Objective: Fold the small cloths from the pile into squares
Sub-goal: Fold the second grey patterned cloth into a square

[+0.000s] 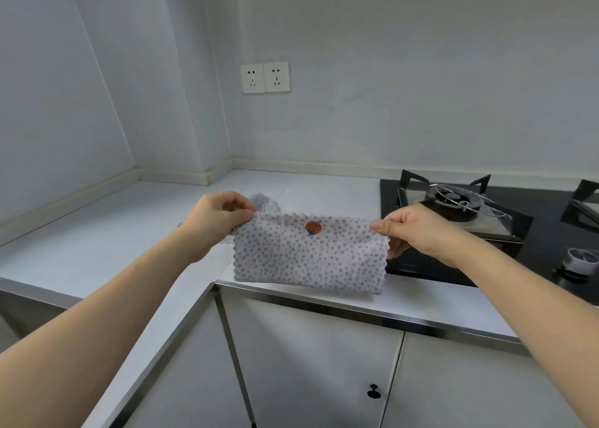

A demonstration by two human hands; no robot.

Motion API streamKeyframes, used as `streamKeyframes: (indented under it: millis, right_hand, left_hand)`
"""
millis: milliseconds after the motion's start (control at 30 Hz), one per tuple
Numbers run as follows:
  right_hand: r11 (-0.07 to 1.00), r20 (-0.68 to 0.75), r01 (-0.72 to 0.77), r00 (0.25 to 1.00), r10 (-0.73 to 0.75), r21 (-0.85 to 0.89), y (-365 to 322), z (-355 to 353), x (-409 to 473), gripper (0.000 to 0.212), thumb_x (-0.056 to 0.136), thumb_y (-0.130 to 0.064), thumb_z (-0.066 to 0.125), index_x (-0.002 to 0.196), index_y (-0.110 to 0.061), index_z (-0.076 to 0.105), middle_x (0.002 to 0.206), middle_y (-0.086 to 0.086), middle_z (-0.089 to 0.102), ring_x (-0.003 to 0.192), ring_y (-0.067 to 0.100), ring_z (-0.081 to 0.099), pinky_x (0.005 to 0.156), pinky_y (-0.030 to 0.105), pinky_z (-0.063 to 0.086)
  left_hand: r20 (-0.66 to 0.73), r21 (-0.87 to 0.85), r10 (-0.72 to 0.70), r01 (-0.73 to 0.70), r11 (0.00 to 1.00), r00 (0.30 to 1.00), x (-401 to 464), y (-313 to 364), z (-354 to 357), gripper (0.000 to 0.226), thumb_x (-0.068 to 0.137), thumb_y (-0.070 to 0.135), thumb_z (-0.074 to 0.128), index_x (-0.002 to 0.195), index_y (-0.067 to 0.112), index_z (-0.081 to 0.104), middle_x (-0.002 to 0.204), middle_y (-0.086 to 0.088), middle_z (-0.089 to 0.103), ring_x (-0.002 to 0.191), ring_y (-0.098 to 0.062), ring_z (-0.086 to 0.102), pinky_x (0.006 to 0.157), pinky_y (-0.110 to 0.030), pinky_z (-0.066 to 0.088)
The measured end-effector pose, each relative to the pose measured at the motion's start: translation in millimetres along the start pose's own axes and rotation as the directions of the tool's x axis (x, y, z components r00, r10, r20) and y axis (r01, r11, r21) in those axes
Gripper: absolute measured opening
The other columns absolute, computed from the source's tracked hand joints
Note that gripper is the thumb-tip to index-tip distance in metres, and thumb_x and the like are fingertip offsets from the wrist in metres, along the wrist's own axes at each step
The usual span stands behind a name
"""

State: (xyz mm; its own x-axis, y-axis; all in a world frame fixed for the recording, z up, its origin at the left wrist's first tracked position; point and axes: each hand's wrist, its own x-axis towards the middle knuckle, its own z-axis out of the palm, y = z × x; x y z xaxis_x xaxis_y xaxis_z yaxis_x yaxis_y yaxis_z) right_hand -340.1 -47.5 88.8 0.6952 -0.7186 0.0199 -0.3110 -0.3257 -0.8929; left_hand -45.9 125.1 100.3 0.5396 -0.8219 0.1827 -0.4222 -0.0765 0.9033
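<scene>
The thumb and fingers of the left hand point(217, 216) pinch the upper left corner of a spotted cloth point(311, 254); the thumb and forefinger of the right hand point(418, 229) pinch its upper right corner, the other fingers curled beneath; between the two grips the top edge runs taut and nearly level. The cloth hangs from those corners, doubled over into a wide rectangle with scalloped edges; a small orange mark sits near the middle of the top edge; the lower fold hangs in front of the metal-trimmed front edge of the counter point(97, 233), and I cannot tell whether it touches. Behind the left hand, a bit of the same spotted fabric shows on the counter, the pile point(264, 202), mostly hidden by the hand and the held cloth. To the right, behind the right hand, a black gas stove point(453, 207) is set into the counter; a knob point(580, 260) stands on its near right side. On the wall above, two white sockets point(265, 77) sit side by side; below the counter are cabinet doors, one with a small black handle point(373, 391).
</scene>
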Motion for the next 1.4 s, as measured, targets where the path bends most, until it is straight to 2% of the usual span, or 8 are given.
streamKeyframes:
  millis: [233,333,500,633,800,1000,1267,1400]
  right_hand:
    - [0.981,-0.004,-0.094,0.995,0.095,-0.167,33,1,49,0.022,0.084,-0.033,0.070,0.089,-0.012,0.075,0.082,0.006,0.075,0.076,0.020,0.072,0.075,0.032,0.059]
    - [0.954,-0.127,-0.129,0.987,0.097,-0.270,42,5,76,0.023,0.083,-0.036,0.072,0.087,-0.015,0.076,0.085,0.004,0.074,0.077,0.018,0.069,0.075,0.033,0.055]
    - [0.730,-0.327,-0.090,0.926,-0.190,-0.678,36,40,94,0.036,0.095,-0.033,0.049,0.126,-0.014,0.057,0.126,0.008,0.053,0.110,0.027,0.054,0.091,0.040,0.047]
    - [0.670,-0.160,-0.022,0.977,-0.144,-0.742,48,92,72,0.043,0.100,-0.035,0.032,0.133,-0.012,0.047,0.133,0.010,0.048,0.120,0.027,0.046,0.099,0.039,0.038]
    - [0.596,-0.048,-0.080,0.996,0.070,-0.799,73,106,63,0.059,0.101,-0.043,0.009,0.154,-0.017,0.001,0.162,0.004,-0.004,0.148,0.021,-0.006,0.120,0.039,-0.005]
    - [0.577,-0.007,-0.086,0.990,0.138,-0.813,71,104,67,0.064,0.099,-0.051,0.007,0.154,-0.020,-0.007,0.160,0.007,-0.014,0.147,0.026,-0.015,0.119,0.042,-0.010]
    - [0.520,0.248,0.119,0.950,0.187,-0.846,64,72,100,0.076,0.093,-0.067,0.008,0.151,-0.026,-0.015,0.158,0.003,-0.022,0.145,0.020,-0.020,0.118,0.038,-0.013]
    - [0.379,0.259,0.128,0.912,0.319,-0.916,50,52,125,0.083,0.089,-0.074,0.012,0.152,-0.027,-0.014,0.159,0.003,-0.020,0.147,0.020,-0.014,0.119,0.040,-0.007]
  left_hand:
    - [0.029,0.141,-0.092,0.087,0.986,0.995,38,-36,25,0.007,0.087,0.001,0.066,0.085,0.007,0.068,0.074,-0.009,0.062,0.064,-0.018,0.055,0.061,-0.027,0.048]
    - [0.003,0.271,-0.080,0.076,0.960,0.997,54,-46,43,0.012,0.091,0.002,0.056,0.092,0.010,0.066,0.085,-0.009,0.065,0.071,-0.021,0.060,0.063,-0.029,0.050]
    - [0.072,0.589,0.182,-0.189,0.786,0.981,53,-51,84,0.033,0.094,0.005,0.044,0.123,0.013,0.058,0.126,-0.003,0.052,0.115,-0.021,0.051,0.096,-0.032,0.043]
    - [0.261,0.531,0.238,-0.345,0.774,0.936,31,-65,117,0.035,0.097,0.017,0.044,0.131,0.011,0.052,0.136,-0.005,0.049,0.125,-0.022,0.046,0.104,-0.029,0.034]
    - [0.373,0.763,0.028,-0.324,0.560,0.927,11,-85,124,0.062,0.101,0.050,0.022,0.155,0.022,0.010,0.163,0.006,0.006,0.149,-0.012,-0.002,0.119,-0.034,-0.004]
    - [0.399,0.771,-0.121,-0.261,0.581,0.909,7,-87,99,0.086,0.088,0.075,0.022,0.155,0.027,-0.004,0.162,0.008,-0.013,0.147,-0.010,-0.017,0.119,-0.034,-0.010]
    - [0.292,0.762,0.019,-0.244,0.599,0.956,-4,-94,98,0.086,0.086,0.078,0.019,0.155,0.029,0.005,0.162,0.011,-0.002,0.148,-0.007,-0.009,0.121,-0.033,-0.003]
    - [0.268,0.762,0.052,-0.245,0.599,0.962,-7,-95,98,0.082,0.089,0.074,0.018,0.155,0.026,0.008,0.163,0.009,0.003,0.149,-0.009,-0.003,0.121,-0.032,0.002]
